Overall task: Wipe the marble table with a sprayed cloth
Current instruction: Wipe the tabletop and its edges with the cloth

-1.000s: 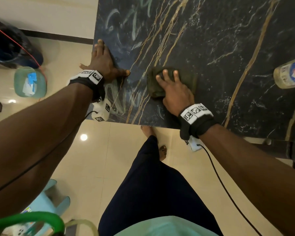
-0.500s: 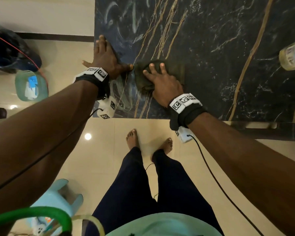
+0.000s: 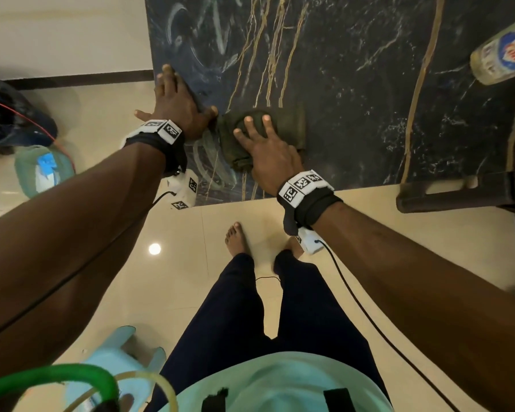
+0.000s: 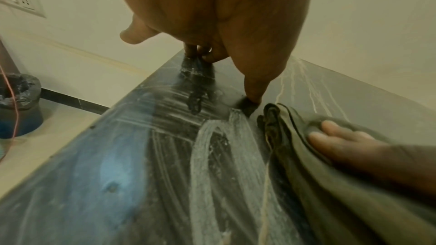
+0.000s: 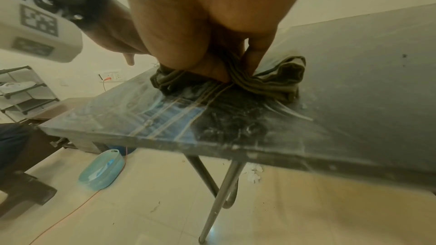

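The black marble table (image 3: pixel 354 93) with gold veins carries wet wipe streaks (image 4: pixel 207 156) near its left front corner. My right hand (image 3: pixel 262 144) lies on a bunched olive cloth (image 3: pixel 289 126), its fingers spread over the top. In the right wrist view the thumb and a finger (image 5: pixel 254 57) pinch folds of the cloth (image 5: pixel 278 81) between them. My left hand (image 3: pixel 179 105) rests flat and open on the table's left edge, with its thumb tip (image 4: pixel 252 96) right beside the cloth (image 4: pixel 306 165).
A labelled plastic bottle (image 3: pixel 503 55) lies on the table at far right. On the floor to the left are a teal basin (image 3: pixel 42 171) and a dark lined bin (image 4: pixel 18 103). A pale blue stool (image 3: pixel 119 352) stands near my feet, a dark wooden bench (image 3: pixel 458 191) at right.
My right hand has slid the cloth leftward across the table until it reaches the left thumb. The left hand has stayed flat at the edge.
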The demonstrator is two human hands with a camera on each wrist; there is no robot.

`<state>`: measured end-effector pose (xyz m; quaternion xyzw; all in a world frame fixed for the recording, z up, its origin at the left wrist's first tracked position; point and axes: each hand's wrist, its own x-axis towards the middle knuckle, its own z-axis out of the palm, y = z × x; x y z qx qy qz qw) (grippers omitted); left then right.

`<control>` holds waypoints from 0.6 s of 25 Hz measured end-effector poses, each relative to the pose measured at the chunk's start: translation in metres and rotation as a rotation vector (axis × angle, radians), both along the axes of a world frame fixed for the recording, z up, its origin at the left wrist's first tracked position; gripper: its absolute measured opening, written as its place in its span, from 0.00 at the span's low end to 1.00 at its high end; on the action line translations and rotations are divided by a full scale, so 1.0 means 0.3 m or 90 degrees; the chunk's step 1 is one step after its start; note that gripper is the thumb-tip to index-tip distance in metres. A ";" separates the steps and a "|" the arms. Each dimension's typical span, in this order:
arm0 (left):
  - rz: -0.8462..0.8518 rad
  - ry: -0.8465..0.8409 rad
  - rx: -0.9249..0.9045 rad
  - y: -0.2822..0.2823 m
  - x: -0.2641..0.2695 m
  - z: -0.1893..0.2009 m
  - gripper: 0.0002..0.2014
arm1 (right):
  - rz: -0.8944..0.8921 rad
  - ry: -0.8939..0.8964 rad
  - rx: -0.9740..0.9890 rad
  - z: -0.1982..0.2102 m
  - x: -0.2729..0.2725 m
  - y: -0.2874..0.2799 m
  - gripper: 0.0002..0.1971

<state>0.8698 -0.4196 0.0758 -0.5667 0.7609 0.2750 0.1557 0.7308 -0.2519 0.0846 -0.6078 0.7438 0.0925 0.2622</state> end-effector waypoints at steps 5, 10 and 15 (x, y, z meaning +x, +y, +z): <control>-0.001 -0.021 0.018 -0.011 -0.023 0.002 0.55 | 0.002 -0.006 0.023 0.004 0.064 0.148 0.39; -0.019 -0.034 0.023 -0.030 -0.014 -0.023 0.57 | -0.011 -0.059 0.016 0.018 0.039 0.184 0.38; -0.030 -0.022 0.005 -0.026 -0.005 -0.026 0.57 | -0.064 -0.044 -0.009 -0.002 -0.072 0.250 0.38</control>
